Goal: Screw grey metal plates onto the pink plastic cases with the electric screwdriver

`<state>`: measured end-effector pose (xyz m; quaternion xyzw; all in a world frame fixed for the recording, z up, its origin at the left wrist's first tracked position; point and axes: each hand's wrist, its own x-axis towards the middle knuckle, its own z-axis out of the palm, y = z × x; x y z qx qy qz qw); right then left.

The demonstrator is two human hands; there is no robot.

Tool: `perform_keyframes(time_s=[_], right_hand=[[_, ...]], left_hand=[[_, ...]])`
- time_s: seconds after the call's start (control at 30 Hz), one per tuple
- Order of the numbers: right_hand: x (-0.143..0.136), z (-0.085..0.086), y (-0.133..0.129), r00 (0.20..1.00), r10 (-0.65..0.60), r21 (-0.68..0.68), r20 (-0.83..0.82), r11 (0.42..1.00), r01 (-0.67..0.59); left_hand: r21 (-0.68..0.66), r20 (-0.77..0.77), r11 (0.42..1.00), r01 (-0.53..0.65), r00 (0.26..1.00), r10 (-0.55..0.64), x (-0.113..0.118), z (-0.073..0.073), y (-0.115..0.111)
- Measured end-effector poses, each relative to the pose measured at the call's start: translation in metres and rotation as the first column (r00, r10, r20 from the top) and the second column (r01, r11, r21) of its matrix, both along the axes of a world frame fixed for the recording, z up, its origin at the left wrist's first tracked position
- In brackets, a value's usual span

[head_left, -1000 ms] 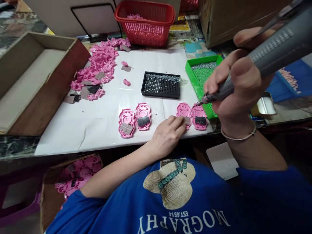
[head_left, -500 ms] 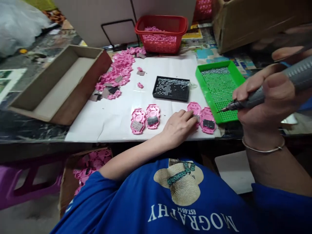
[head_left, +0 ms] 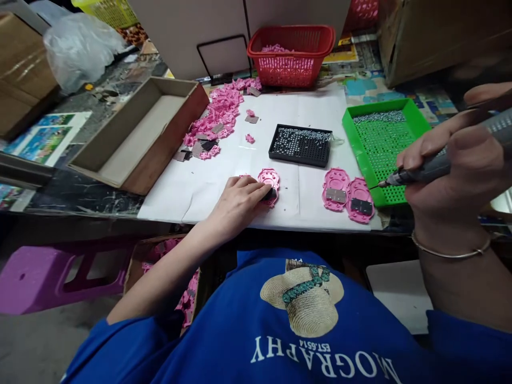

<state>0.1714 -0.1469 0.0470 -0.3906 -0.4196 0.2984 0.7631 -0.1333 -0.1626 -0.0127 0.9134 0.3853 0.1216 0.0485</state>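
- Head view: the right hand (head_left: 452,154), one, is wrapped around one grey power screwdriver (head_left: 428,168); a second ago its tip stood at the upper edge of the rightmost casing, and now it is just off that casing's upper right, before the green tray's edge.
- The left hand (head_left: 240,205) has moved from the right pair of casings to the left pair, fingers together and bent; whether it pinches anything I cannot tell.
- Four pink casings in two pairs lie on the white paper (head_left: 308,197). Right pair, now uncovered: one with a grey plate (head_left: 336,184), one with a black plate (head_left: 360,200). Left pair: one (head_left: 269,178) under the fingertips, the other (head_left: 245,176) mostly hidden by the hand.
- Beyond them, two trays of small metal screws: one black tray (head_left: 298,160), one green tray (head_left: 386,200).
- Two loose pink pieces, one (head_left: 250,138) alone, one (head_left: 250,113) by a grey plate.
- Farther, one heap of pink parts (head_left: 222,112), too many to count, and one red basket (head_left: 286,74) holding more.
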Motion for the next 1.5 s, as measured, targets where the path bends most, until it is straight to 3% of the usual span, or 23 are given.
perform_keyframes(time_s=[0.1,0.37,0.57,0.7,1.13,1.5], right_hand=[[0.004,-0.005,0.003,0.975,0.013,0.217,0.222,0.974,-0.062],[0.035,0.002,0.012,0.957,-0.061,0.277,0.284,0.961,-0.021],[0.101,-0.005,0.018,0.880,-0.306,0.310,0.364,0.930,0.195],[0.129,-0.020,0.016,0.828,-0.388,0.222,0.405,0.920,0.322],[0.122,-0.036,0.006,0.816,-0.315,0.075,0.484,0.945,0.320],[0.126,-0.040,0.014,0.848,-0.343,0.204,0.403,0.937,0.283]], left_hand=[[0.012,0.050,1.000,0.015,0.999,-0.016,0.010,-0.005,0.000],[0.091,0.188,0.992,0.090,0.976,-0.106,0.062,-0.008,-0.012],[0.142,0.270,0.987,0.078,0.956,-0.115,0.078,-0.006,-0.013],[0.112,0.343,0.986,0.122,0.927,-0.153,0.078,-0.006,-0.009],[0.165,0.355,0.973,0.164,0.910,-0.213,0.078,-0.008,-0.009],[0.202,0.392,0.966,0.165,0.890,-0.234,0.077,-0.014,-0.009]])
